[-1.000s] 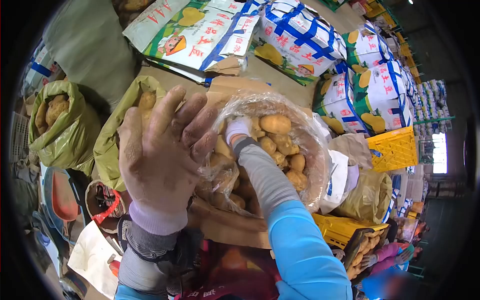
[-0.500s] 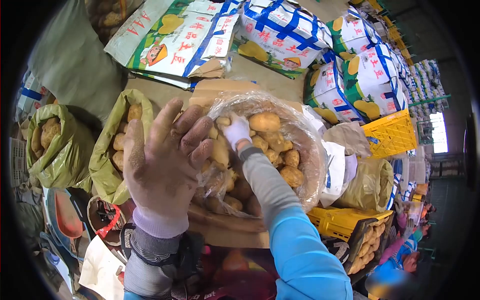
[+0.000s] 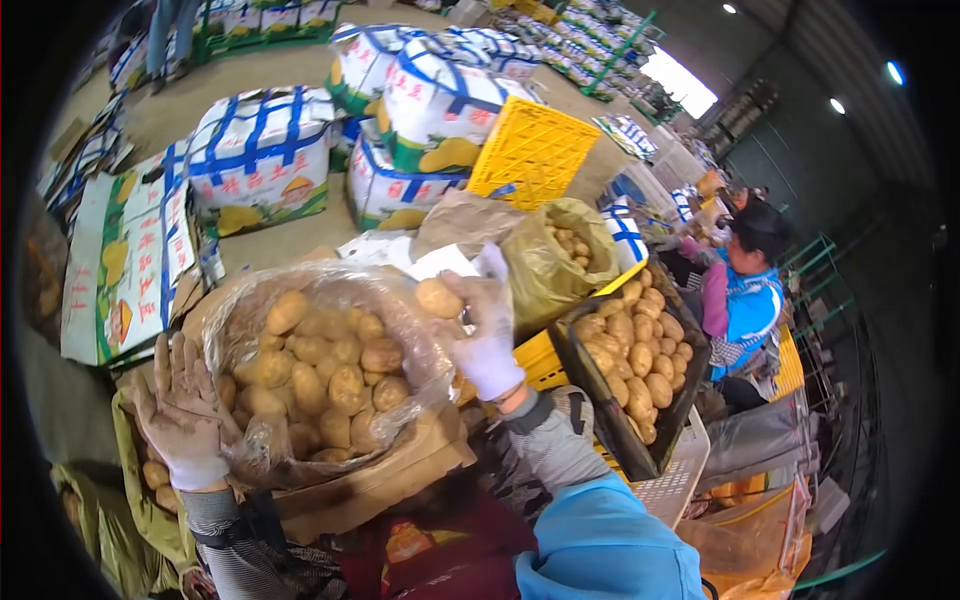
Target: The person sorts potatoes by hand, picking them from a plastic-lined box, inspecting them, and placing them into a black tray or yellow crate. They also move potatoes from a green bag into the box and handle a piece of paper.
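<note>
Gloved fingers of my right hand point(image 3: 483, 335) are closed around a potato point(image 3: 438, 298), held up at the right rim of a clear plastic liner point(image 3: 235, 310). That liner sits in a cardboard box point(image 3: 385, 480) in front of me, with a heap of potatoes point(image 3: 312, 388) inside. My left hand point(image 3: 190, 415), also gloved, is by the box's left side, fingers spread and palm showing, with nothing in it.
A dark-lined crate point(image 3: 655, 455) full of potatoes stands at my right, with a green sack point(image 3: 550, 270) behind it. Yellow crate point(image 3: 530, 155) and printed potato cartons point(image 3: 262, 165) are beyond. A person in a blue vest point(image 3: 752, 305) sits at the right.
The view has swung to the right. My right hand has come up from among the potatoes in the liner and now holds one at its right rim. My left hand stays open, now lower left.
</note>
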### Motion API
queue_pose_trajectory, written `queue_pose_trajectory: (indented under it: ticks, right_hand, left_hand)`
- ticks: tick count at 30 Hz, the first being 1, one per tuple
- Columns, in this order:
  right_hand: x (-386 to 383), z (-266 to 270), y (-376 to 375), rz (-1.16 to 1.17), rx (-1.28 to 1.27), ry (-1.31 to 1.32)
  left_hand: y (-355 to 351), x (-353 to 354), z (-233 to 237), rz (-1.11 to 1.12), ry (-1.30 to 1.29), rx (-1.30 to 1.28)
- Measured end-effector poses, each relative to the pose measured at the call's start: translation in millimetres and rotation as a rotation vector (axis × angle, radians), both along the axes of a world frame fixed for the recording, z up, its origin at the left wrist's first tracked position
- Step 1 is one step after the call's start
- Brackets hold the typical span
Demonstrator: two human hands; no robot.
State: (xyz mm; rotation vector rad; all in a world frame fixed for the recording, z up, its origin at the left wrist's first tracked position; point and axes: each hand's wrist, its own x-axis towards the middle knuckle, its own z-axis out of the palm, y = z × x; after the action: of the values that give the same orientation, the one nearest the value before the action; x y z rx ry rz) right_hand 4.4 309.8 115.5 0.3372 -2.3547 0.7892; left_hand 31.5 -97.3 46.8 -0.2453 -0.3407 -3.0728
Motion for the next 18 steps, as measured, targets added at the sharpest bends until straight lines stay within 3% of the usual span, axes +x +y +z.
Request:
queue_pose_trajectory:
  ticks: [1, 2, 4, 5, 6, 7, 9, 11, 14, 15, 16, 17, 18]
  right_hand:
    - [7.4, 14.4, 26.8, -0.072, 0.028, 0.072]
    - [8.8, 31.2, 49.0, -0.063, -0.121, 0.142]
    - [-4.3, 60.9, 110.0, -0.328, 0.257, 0.338]
    - [-19.9, 69.0, 144.1, -0.393, 0.139, 0.228]
    - [-38.2, 64.5, 180.5, -0.498, 0.217, 0.341]
    - [-47.6, 66.7, 202.2, -0.645, 0.142, 0.243]
    - [-55.4, 74.2, 223.7, -0.668, 0.249, 0.294]
    - [-54.2, 74.9, 203.0, -0.491, 0.209, 0.318]
    - [-59.9, 8.7, 148.3, -0.217, -0.090, 0.030]
    - [-55.4, -9.8, 115.2, -0.255, -0.137, -0.142]
    - [-45.4, -23.0, 76.1, -0.141, -0.388, -0.349]
    - [-40.5, -38.9, 51.1, -0.082, -0.323, -0.498]
    - [-41.5, -66.8, 36.4, 0.017, -0.102, -0.550]
  left_hand:
    - [7.4, -2.0, 2.6, -0.001, -0.022, -0.014]
    - [13.4, -2.6, 4.4, 0.006, -0.049, -0.030]
    - [26.9, -2.0, 10.1, 0.016, -0.091, -0.064]
    - [34.1, -3.4, 13.2, 0.017, -0.146, -0.056]
    - [40.2, -3.9, 16.7, 0.030, -0.215, -0.053]
    - [41.8, -1.3, 17.9, 0.060, -0.292, -0.053]
    - [41.9, 1.0, 15.9, 0.109, -0.367, -0.033]
    - [36.0, 8.1, 12.6, 0.105, -0.307, -0.042]
    - [20.4, 13.2, 8.6, 0.079, -0.214, -0.018]
    - [18.0, 13.7, 8.9, 0.096, -0.223, -0.019]
    - [17.2, 13.5, 9.1, 0.109, -0.229, -0.018]
    - [16.9, 13.5, 12.3, 0.119, -0.232, -0.014]
    - [16.4, 15.1, 18.1, 0.130, -0.237, -0.009]
